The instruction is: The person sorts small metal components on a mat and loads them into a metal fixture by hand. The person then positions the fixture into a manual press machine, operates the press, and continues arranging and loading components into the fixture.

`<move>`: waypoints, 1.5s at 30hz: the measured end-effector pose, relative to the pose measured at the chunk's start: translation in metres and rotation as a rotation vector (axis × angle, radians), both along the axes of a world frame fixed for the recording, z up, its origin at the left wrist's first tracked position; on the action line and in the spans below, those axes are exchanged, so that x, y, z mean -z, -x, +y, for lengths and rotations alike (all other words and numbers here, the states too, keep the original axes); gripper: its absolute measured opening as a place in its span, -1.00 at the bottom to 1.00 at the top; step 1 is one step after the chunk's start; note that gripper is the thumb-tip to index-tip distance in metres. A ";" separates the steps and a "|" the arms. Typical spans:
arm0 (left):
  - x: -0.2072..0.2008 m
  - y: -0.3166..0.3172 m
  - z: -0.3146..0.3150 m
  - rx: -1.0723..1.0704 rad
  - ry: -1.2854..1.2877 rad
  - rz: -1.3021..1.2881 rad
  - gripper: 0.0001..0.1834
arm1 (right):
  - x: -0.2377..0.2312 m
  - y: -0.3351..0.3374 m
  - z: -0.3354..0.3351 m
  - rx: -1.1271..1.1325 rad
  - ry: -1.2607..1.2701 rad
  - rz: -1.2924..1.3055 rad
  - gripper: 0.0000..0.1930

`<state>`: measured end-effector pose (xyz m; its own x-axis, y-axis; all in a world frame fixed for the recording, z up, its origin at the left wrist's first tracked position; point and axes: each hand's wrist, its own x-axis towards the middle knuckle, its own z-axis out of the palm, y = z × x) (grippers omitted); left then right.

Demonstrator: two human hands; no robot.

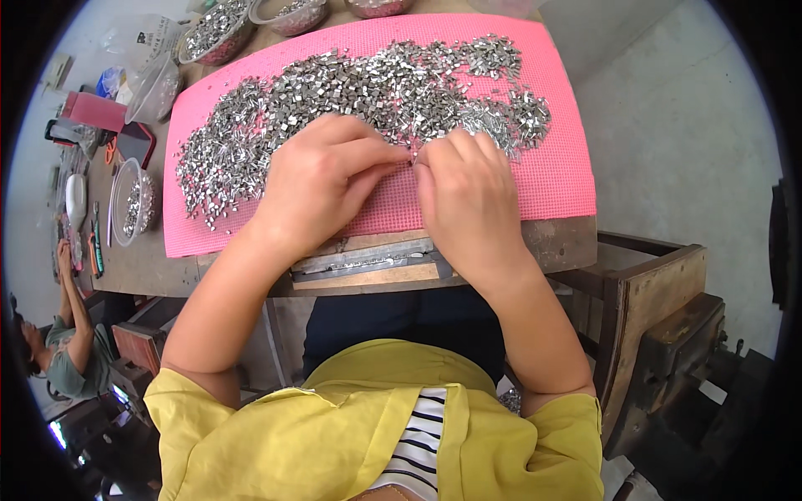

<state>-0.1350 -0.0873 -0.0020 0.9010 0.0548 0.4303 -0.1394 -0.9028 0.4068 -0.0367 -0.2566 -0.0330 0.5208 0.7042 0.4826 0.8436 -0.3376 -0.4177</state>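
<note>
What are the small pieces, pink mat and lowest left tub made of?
Small pieces: likely metal; silvery glints, some darker faces.
Pink mat: probably foam or rubber; matte, grid-textured.
Tub: apparently clear plastic; contents show through its wall.

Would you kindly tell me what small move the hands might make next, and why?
I would probably draw the left hand and right hand slightly toward the body, over the bare pink mat: they nearly meet at the near edge of the heaped metal pieces, and anything between them is too small to make out.
</note>
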 end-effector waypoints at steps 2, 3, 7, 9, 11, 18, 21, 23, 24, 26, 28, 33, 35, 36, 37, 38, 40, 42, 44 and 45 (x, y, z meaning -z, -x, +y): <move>0.000 -0.012 -0.001 0.025 -0.042 0.037 -0.81 | -0.001 0.000 -0.010 -0.006 -0.012 0.085 -0.96; 0.001 -0.018 -0.001 0.054 -0.081 0.078 -0.77 | -0.002 -0.001 -0.016 -0.005 -0.010 0.083 -0.96; 0.007 -0.027 0.000 0.097 -0.162 0.083 -0.86 | -0.012 -0.002 -0.039 -0.017 -0.059 0.246 -0.95; 0.003 -0.026 -0.003 0.090 -0.191 0.080 -0.89 | -0.012 -0.001 -0.046 -0.062 -0.119 0.275 -0.95; 0.001 -0.026 -0.006 0.048 -0.174 0.129 -0.88 | -0.012 0.001 -0.051 -0.083 -0.138 0.276 -0.94; -0.012 -0.002 0.000 -0.023 -0.359 0.085 -0.84 | -0.014 0.022 -0.052 -0.254 -0.213 0.409 -0.89; -0.011 0.011 -0.003 0.063 -0.436 0.132 -0.82 | -0.011 0.029 -0.049 -0.334 -0.221 0.447 -0.90; -0.004 0.017 -0.004 0.098 -0.412 0.134 -0.80 | -0.009 0.032 -0.047 -0.350 -0.188 0.489 -0.91; 0.000 0.017 -0.006 0.114 -0.379 0.130 -0.79 | -0.007 0.033 -0.048 -0.351 -0.185 0.490 -0.91; -0.001 0.018 -0.008 0.127 -0.322 0.141 -0.81 | -0.005 0.034 -0.048 -0.342 -0.181 0.468 -0.93; 0.002 0.018 -0.008 0.123 -0.213 0.123 -0.84 | -0.005 0.035 -0.048 -0.343 -0.175 0.460 -0.93; -0.006 0.026 -0.012 0.090 -0.200 0.178 -0.89 | -0.005 0.035 -0.046 -0.335 -0.159 0.424 -0.92; -0.007 0.028 -0.014 0.070 -0.205 0.200 -0.90 | -0.004 0.035 -0.046 -0.333 -0.149 0.432 -0.91; -0.006 0.028 -0.016 0.050 -0.189 0.187 -0.89 | -0.005 0.035 -0.045 -0.337 -0.147 0.434 -0.91; -0.006 0.030 -0.017 0.030 -0.173 0.175 -0.88 | -0.005 0.035 -0.045 -0.333 -0.146 0.418 -0.90; -0.006 0.032 -0.018 0.027 -0.172 0.177 -0.88 | -0.006 0.036 -0.044 -0.330 -0.144 0.402 -0.89; -0.008 0.035 -0.019 -0.024 -0.144 0.196 -0.87 | -0.005 0.036 -0.045 -0.329 -0.148 0.383 -0.88; -0.010 0.043 -0.022 -0.041 0.010 0.210 -0.88 | -0.005 0.035 -0.045 -0.324 -0.154 0.366 -0.87; -0.013 0.054 -0.028 -0.046 0.281 0.262 -0.91 | -0.006 0.032 -0.046 -0.328 -0.157 0.375 -0.86; -0.011 0.059 -0.032 -0.050 0.279 0.265 -0.91 | -0.005 0.032 -0.046 -0.331 -0.158 0.379 -0.86</move>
<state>-0.1942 -0.1196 0.0088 0.9723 0.1834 0.1451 0.0448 -0.7553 0.6539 -0.0686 -0.3022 -0.0276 0.4412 0.7943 0.4176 0.6743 0.0137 -0.7384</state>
